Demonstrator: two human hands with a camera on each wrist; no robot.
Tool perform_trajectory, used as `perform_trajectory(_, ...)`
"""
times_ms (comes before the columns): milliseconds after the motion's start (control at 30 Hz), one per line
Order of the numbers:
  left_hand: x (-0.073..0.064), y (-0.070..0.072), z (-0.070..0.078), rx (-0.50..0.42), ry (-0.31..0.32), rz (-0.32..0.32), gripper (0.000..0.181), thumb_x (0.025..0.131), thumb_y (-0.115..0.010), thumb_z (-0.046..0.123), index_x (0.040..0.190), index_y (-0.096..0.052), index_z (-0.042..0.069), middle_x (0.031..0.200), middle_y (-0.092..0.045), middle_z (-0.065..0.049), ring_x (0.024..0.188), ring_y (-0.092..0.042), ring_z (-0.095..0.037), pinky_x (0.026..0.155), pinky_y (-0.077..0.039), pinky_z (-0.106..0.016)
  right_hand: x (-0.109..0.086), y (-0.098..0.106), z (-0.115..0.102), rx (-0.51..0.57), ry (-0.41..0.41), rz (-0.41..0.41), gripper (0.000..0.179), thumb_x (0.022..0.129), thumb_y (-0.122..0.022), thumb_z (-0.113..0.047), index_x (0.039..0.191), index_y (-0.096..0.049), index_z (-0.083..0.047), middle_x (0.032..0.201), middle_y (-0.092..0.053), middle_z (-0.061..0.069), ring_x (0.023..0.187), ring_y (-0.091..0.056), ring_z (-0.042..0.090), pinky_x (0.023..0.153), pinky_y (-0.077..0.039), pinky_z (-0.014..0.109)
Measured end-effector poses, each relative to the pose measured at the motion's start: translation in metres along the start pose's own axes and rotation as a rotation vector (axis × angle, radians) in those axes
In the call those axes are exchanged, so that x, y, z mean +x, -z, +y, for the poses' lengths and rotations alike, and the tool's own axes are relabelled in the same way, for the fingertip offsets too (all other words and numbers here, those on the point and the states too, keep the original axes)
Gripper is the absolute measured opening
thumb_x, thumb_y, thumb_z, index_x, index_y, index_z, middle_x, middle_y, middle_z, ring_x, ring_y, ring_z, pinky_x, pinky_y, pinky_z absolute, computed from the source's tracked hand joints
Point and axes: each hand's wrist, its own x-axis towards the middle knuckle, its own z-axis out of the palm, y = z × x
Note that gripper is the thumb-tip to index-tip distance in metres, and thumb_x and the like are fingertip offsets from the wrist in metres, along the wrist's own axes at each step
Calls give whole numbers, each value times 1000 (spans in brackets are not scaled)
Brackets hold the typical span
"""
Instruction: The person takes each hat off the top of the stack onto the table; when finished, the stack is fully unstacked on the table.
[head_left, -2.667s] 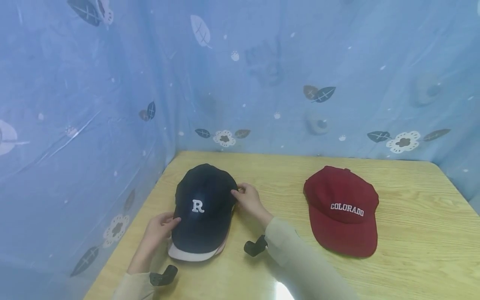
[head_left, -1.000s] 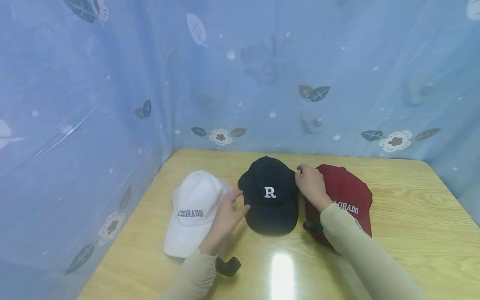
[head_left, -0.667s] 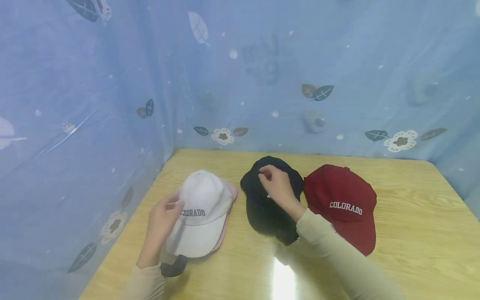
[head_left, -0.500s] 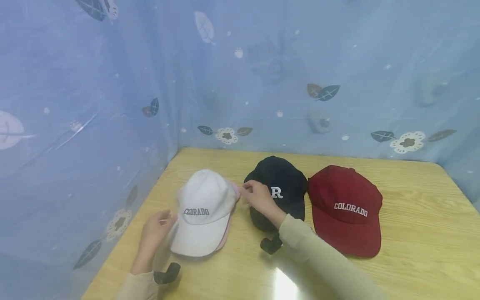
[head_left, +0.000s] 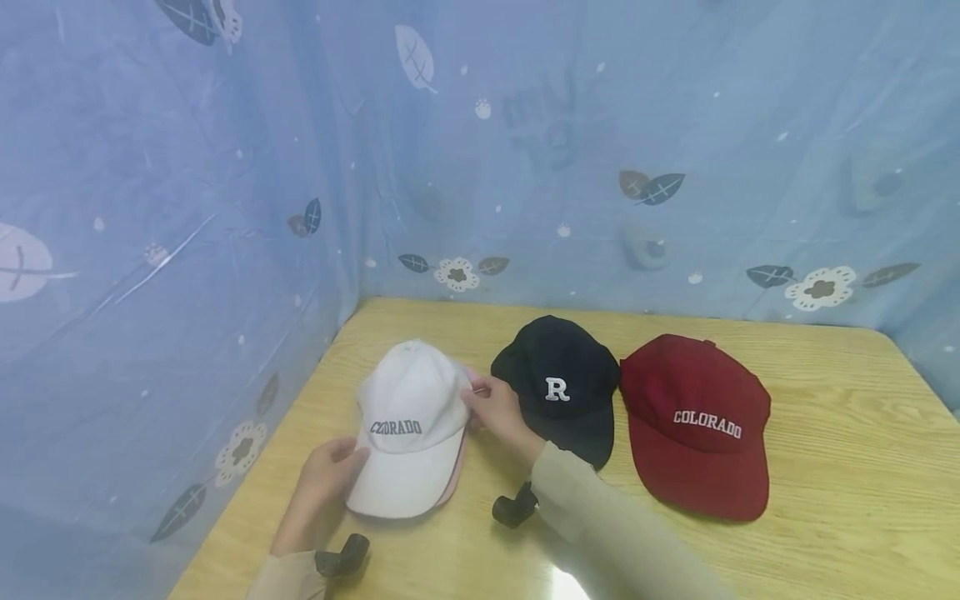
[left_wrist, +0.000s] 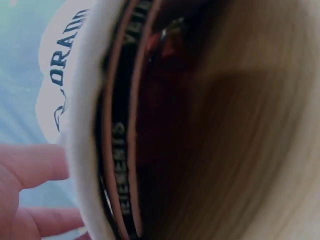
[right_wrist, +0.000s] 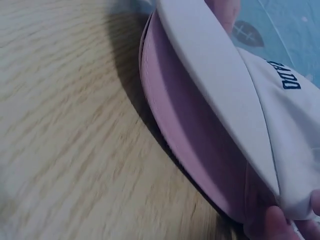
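A white baseball cap (head_left: 411,392) lettered COLORADO lies at the table's left, stacked over a pink cap (right_wrist: 180,117) whose brim shows below it. My left hand (head_left: 324,483) holds the white cap's left edge near the brim. On the opposite side, my right hand (head_left: 504,414) pinches its lower rim, with fingertips (right_wrist: 277,225) on the fabric in the right wrist view. A gap shows there between the white and pink brims. From the left wrist, the cap's inner lettered tape (left_wrist: 121,150) is visible, and the left fingers (left_wrist: 35,162) reach behind its edge.
A black cap (head_left: 555,354) with a white R lies just right of my right hand. Beside it sits a dark red COLORADO cap (head_left: 697,433). Blue patterned curtain (head_left: 525,167) hangs behind and left of the wooden table (head_left: 840,417).
The black cap, held in both hands over the white one, went right to beside the red cap and was let go. Both hands then came back left and took the white cap.
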Motion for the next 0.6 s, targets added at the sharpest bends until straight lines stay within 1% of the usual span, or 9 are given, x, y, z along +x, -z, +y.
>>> perform_trajectory(67,1,0,0,-32,4,-18,62,90,-56,29,133,-34,-9,133,-39,-31,120,-41,-45,96,-41,-50,-1,-2,-2,-8,14,15,27,87,-61,-14,106,-59,6,91,-64,16,69,-65,24,56,-55,31)
perform_trajectory(167,2,0,0,-67,26,-27,61,89,-57,30,132,-37,-8,133,-41,-29,120,-42,-43,95,-41,-50,-3,-3,-5,-28,54,42,24,88,-61,-14,104,-61,4,90,-64,14,71,-64,21,55,-54,28)
perform_trajectory(267,0,2,1,-8,11,-20,58,90,-55,32,130,-42,-7,129,-46,-28,116,-46,-42,93,-43,-50,-2,-3,-12,-53,87,70,22,88,-61,-16,102,-63,1,90,-65,12,73,-62,18,57,-54,26)
perform_trajectory(300,-1,4,2,23,5,-11,57,91,-55,34,130,-43,-6,127,-49,-27,114,-49,-40,91,-44,-49,-2,-2,-15,-46,91,71,21,88,-61,-16,102,-63,0,90,-65,12,73,-62,19,58,-54,27)
perform_trajectory(367,-4,6,6,20,-10,-9,57,91,-54,34,130,-43,-6,126,-50,-27,112,-51,-39,90,-45,-48,0,1,-22,-62,105,85,20,88,-62,-16,100,-64,-1,89,-65,11,73,-62,18,60,-54,28)
perform_trajectory(500,-6,11,15,-38,-48,-16,59,91,-54,34,132,-39,-7,127,-48,-28,112,-52,-39,93,-44,-49,4,8,-35,-92,131,101,19,87,-62,-16,97,-64,-1,87,-65,10,74,-61,20,62,-53,29)
perform_trajectory(600,-5,13,22,-87,-61,-30,61,92,-54,32,133,-36,-9,129,-46,-30,114,-50,-40,94,-43,-48,6,13,-42,-118,149,105,18,87,-62,-17,96,-65,-2,87,-65,9,77,-61,19,65,-51,27)
